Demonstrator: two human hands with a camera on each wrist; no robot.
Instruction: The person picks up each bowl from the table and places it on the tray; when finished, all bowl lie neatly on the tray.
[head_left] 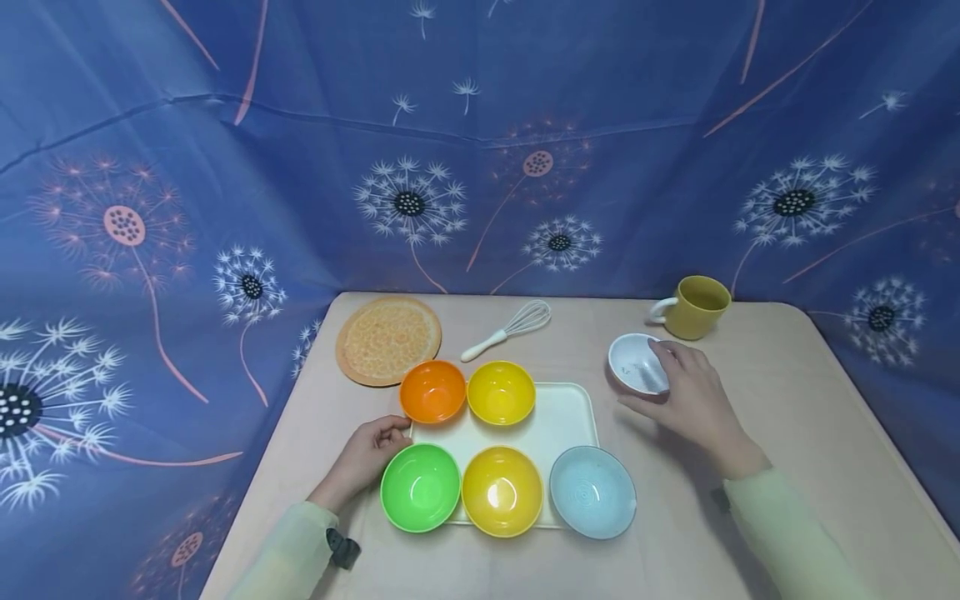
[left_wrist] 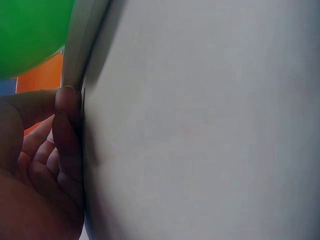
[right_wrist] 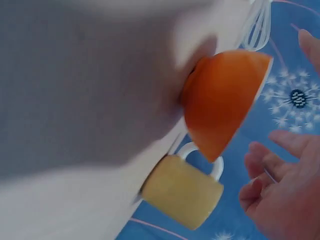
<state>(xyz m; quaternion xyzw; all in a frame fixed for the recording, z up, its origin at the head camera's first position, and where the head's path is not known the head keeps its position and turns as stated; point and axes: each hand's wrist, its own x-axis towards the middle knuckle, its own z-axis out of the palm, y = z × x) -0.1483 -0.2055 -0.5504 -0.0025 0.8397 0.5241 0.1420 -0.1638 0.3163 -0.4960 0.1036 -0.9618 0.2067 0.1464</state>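
Note:
My left hand (head_left: 372, 450) pinches the left edge of the white tray (head_left: 566, 412), between the orange bowl (head_left: 432, 392) and the green bowl (head_left: 421, 487). In the left wrist view, the curled fingers (left_wrist: 67, 102) meet the tray's edge. My right hand (head_left: 693, 396) hovers at the right side of a small bowl, white inside (head_left: 636, 363) and orange outside (right_wrist: 222, 97). That bowl stands upright on the table, right of the tray. The right wrist view shows thumb and fingers (right_wrist: 295, 142) spread, apart from the bowl.
Two yellow bowls (head_left: 502, 393) and a light blue bowl (head_left: 592, 492) also stand on the tray. Behind lie a white whisk (head_left: 506, 331) and a round board with a pizza-like print (head_left: 388, 342). A mustard mug (head_left: 697, 308) with a white handle stands at back right, before a blue curtain.

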